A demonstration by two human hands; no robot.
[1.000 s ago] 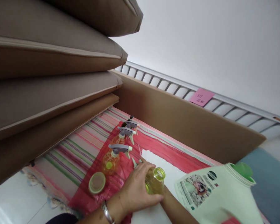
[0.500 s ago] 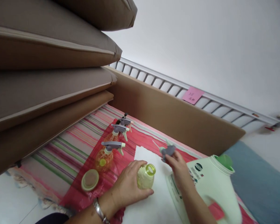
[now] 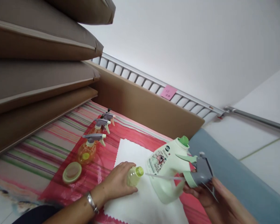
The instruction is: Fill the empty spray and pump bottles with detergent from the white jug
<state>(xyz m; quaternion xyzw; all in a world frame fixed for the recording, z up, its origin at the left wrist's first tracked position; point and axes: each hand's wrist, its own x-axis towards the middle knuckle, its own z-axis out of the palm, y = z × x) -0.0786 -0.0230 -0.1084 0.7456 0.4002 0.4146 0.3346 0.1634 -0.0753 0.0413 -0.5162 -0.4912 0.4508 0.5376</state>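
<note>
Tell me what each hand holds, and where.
Left hand: the open bottle, around its body below the neck. Right hand: the spray head, by its grey body and green collar.

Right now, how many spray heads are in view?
4: one spray head in the right hand; near head, middle head and far head in a row over the red sheet. Others may hide behind.

Shiny silver bracelet [image 3: 91,201], left wrist [image 3: 98,195]

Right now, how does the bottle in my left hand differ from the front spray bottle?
The held bottle has a bare, open neck; the front spray bottle wears a grey sprayer. The held bottle is in your left hand; the front spray bottle stands unheld on the red sheet. Both look see-through.
</note>
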